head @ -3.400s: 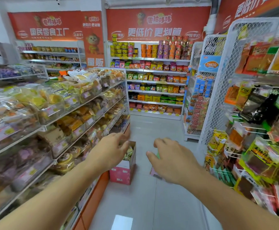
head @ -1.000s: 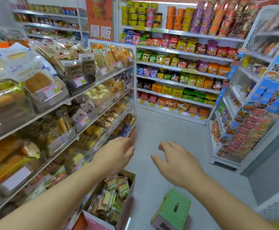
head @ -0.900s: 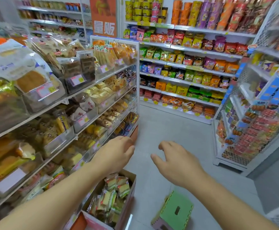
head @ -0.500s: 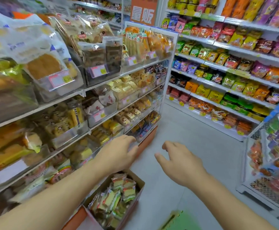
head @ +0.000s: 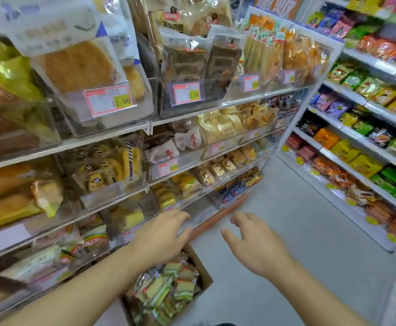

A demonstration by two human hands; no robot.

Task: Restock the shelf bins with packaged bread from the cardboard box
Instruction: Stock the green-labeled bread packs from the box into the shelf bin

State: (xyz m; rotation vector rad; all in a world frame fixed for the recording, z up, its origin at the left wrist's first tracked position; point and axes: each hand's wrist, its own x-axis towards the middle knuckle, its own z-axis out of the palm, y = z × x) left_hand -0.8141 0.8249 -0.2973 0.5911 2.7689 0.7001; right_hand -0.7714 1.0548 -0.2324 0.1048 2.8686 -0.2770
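The person stands in a shop aisle with both bare arms stretched forward, palms down, holding nothing. The left hand hovers at about six o'clock in the view, its fingers loosely spread and slightly bent, above the far end of the cardboard box and just in front of the low shelf edge. The right hand hangs at about five o'clock over the grey floor, fingers relaxed and parted, thumb pointing toward the other hand; the two hands are near each other but apart.

The box sits on the floor at six o'clock, open at the top, against the foot of the shelving. It is filled with small packaged breads in clear wrappers with green and yellow print, heaped loosely.

From nine to twelve o'clock rise the white shelves with clear plastic bins of bread and cakes. Pink price tags are fixed on the bin fronts; one reads 11.90, another 15.60. From one to three o'clock, across the aisle, a second shelving unit carries rows of coloured snack bags.
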